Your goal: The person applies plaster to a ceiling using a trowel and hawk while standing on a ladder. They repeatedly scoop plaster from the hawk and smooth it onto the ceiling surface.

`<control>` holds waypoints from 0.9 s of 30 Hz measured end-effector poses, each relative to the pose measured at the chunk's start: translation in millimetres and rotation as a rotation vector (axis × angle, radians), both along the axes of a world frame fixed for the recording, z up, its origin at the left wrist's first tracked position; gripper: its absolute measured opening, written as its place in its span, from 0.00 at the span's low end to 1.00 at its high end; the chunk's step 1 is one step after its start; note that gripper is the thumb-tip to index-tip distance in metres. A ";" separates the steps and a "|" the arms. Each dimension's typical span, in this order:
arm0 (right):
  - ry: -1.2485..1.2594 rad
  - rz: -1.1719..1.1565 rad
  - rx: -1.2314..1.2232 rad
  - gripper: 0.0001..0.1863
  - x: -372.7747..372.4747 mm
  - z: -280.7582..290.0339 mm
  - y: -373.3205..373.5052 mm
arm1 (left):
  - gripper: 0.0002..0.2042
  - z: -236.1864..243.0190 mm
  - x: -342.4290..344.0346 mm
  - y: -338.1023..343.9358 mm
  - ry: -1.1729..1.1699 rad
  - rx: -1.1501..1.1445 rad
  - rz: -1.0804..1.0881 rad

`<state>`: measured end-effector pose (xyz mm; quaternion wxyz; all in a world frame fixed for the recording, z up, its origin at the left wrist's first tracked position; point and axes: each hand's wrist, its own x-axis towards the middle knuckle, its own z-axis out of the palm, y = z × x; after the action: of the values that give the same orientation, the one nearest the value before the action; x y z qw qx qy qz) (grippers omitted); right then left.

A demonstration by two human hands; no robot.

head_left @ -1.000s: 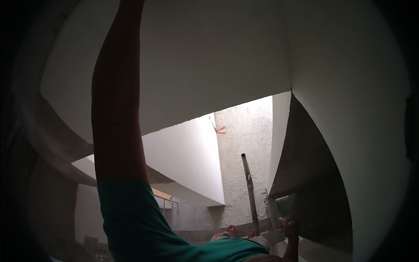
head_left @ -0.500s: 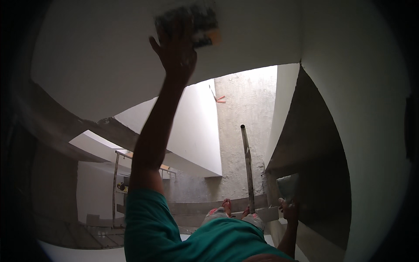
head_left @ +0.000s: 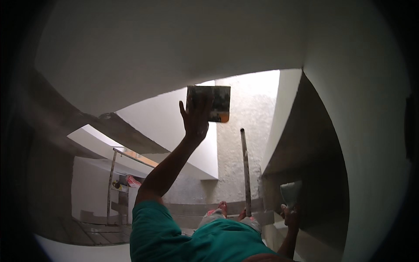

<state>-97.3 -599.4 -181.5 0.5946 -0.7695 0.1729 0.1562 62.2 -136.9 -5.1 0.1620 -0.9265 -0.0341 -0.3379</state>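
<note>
Rectangular blade [head_left: 222, 101] appears light and stiff; grip its left half, where the left hand [head_left: 197, 117] lies, closure not discernible. Right hand [head_left: 291, 215] clamps the pale scraper [head_left: 291, 191].

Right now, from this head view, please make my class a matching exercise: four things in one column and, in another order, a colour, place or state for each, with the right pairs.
Things:
1. Flat rectangular plate
2. Scraper
3. Long pole
4. Shirt

Descriptions:
A. Teal green
B. In the right hand, pale blade upward in the picture
C. Between the two hands in the picture, held by neither
D. In the left hand, dark, with an orange patch near one corner

Pairs: 1-D, 2-B, 3-C, 4-A
</note>
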 end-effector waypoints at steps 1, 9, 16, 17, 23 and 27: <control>0.017 0.008 -0.033 0.13 6.5 5.8 3.3 | 0.40 16.8 -5.6 4.8 -0.008 -0.007 0.008; -0.304 0.093 -0.181 0.19 13.4 40.0 56.9 | 0.39 260.8 -0.3 110.7 -0.484 0.210 0.120; -0.338 0.047 -0.166 0.23 10.0 12.2 86.8 | 0.32 438.1 32.4 220.1 -0.711 0.346 -0.304; -0.177 0.031 -0.088 0.23 11.7 14.1 84.4 | 0.30 447.3 29.7 203.6 -0.689 0.272 -0.114; -0.085 0.101 -0.005 0.24 9.3 -6.2 90.1 | 0.30 498.0 27.0 201.1 -0.738 0.256 0.097; -0.039 0.059 0.055 0.21 5.3 19.2 110.2 | 0.30 513.2 25.6 206.1 -0.716 0.328 0.081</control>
<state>-92.0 -489.2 -162.4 0.6140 -0.7605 0.1339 0.1634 87.8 69.2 508.2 0.2990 -0.7099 -0.0706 -0.6337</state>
